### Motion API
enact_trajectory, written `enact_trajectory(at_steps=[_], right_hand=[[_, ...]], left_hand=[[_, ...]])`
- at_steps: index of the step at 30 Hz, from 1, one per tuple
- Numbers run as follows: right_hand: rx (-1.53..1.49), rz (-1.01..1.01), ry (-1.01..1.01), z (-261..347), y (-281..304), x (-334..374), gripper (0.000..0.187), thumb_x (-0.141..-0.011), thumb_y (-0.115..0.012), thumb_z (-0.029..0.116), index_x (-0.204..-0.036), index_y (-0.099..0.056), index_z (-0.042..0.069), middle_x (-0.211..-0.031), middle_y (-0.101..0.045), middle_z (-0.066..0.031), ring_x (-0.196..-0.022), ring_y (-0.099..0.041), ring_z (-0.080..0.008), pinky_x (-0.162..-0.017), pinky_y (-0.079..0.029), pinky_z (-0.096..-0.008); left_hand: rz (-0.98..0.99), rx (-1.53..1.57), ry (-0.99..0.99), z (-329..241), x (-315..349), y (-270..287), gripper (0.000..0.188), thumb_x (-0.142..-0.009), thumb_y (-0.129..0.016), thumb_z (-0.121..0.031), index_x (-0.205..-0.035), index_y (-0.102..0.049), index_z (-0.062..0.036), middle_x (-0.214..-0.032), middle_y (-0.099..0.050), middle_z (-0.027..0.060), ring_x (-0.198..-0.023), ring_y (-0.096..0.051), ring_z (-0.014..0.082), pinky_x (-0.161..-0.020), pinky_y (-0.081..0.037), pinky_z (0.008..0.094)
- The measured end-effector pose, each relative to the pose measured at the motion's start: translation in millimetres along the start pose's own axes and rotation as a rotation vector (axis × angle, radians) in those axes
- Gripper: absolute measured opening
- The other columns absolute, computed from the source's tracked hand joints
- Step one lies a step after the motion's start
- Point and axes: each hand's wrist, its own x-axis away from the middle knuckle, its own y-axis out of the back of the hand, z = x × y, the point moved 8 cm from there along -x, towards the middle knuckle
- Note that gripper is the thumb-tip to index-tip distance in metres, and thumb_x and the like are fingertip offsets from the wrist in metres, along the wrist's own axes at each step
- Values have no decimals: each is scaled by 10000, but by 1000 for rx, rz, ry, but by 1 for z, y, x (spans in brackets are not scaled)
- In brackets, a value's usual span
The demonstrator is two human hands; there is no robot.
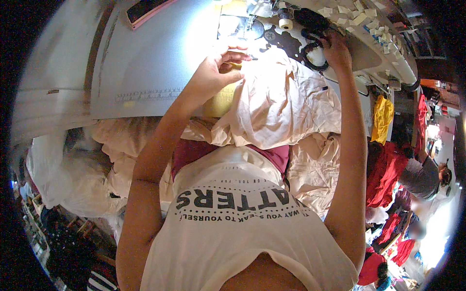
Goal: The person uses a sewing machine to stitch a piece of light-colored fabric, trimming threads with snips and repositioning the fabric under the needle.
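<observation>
Cream cloth [276, 106] lies bunched on the table edge and over my lap, with a small dark tag on its right part. My left hand [218, 70] is at the cloth's left edge, fingers bent and thumb against the fabric. At its fingertips is a small dark piece, too small to make out. A sewing machine [374, 53] stands at the far right. My right hand [337, 51] reaches to it, fingers curled at the rim of its black, pale-centred handwheel [315, 56]. A bright light washes out the area around the needle.
A blue-grey tabletop [150, 58] with a printed ruler strip extends left; a phone [145, 12] lies at its far edge. Small pale scraps [359, 19] dot the machine. Clear plastic bags [73, 169] hang at left. Yellow cloth [382, 119] and red cloth [386, 174] hang right, near other people.
</observation>
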Motion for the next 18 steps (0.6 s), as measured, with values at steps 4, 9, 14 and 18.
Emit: enact_trajectory(at_steps=[4,9,14,18], right_hand=[[-100,-74,99,31,33,18,356,-799,-580,254,-1072,-511,36,-1020,-575,-189,-947,-558,-352,-777,-460,-440],[-186,104,-7,29,37,19,339,-772,-613,246,-1045,-532,61,-940,-607,-155,-894,-577,-347,-784,-462,-411],[-151,-20,51,11,33,23,283,-736,-663,217,-951,-561,66,-829,-622,-142,-789,-602,-319,-716,-471,-397],[-182,87,26,45,50,38,189,-746,-647,146,-897,-581,54,-798,-624,-131,-767,-613,-286,-708,-473,-351]], left_hand=[[-145,173,-88,9,4,10,455,-756,-598,20,-1185,-447,0,-1105,-548,90,-987,-520,146,-888,-414,274],[-85,227,-118,7,2,-2,400,-735,-631,13,-1117,-511,9,-1100,-551,88,-898,-539,107,-804,-447,232],[-105,66,81,12,3,-5,340,-749,-579,8,-1089,-573,19,-954,-613,73,-792,-547,87,-746,-455,216],[-164,102,85,19,6,2,302,-740,-591,20,-1042,-609,16,-867,-631,68,-764,-566,88,-720,-460,209]])
